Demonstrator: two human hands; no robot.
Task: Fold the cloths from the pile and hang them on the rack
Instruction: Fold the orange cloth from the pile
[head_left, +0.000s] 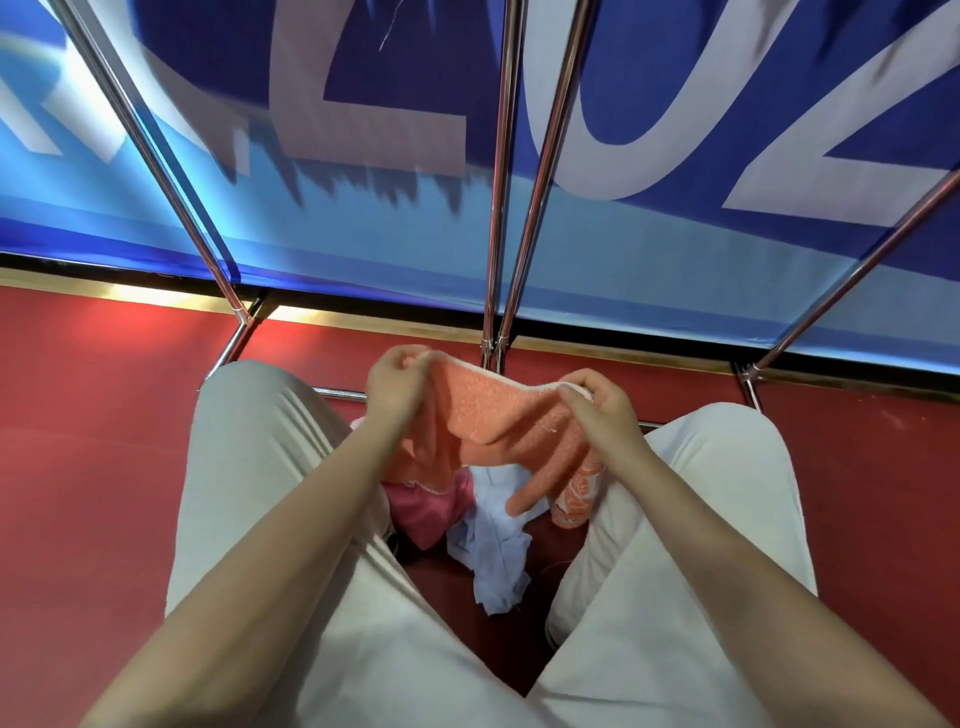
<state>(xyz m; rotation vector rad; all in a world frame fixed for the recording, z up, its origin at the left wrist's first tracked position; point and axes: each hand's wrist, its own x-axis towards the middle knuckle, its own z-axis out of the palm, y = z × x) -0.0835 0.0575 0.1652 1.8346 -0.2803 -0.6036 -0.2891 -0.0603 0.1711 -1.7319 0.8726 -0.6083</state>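
Nearest you, your knees in pale trousers (291, 493) spread apart over the red floor (93, 441). Between them lies the pile (483, 530): a pink cloth (426, 512) on the left, a white cloth (493, 551) touching it in the middle.

Just above the pile you hold up an orange towel (488, 421). Your left hand (397, 384) pinches its top left corner, fingers curled round the edge. Your right hand (597, 402) grips the top right corner the same way. The towel sags between both hands, and its lower end hangs down onto the pile.

Beyond your hands stands the rack (498, 208), its chrome bars rising from the floor, bare of cloths. Behind it hangs a blue banner (389, 93) with large white letters.
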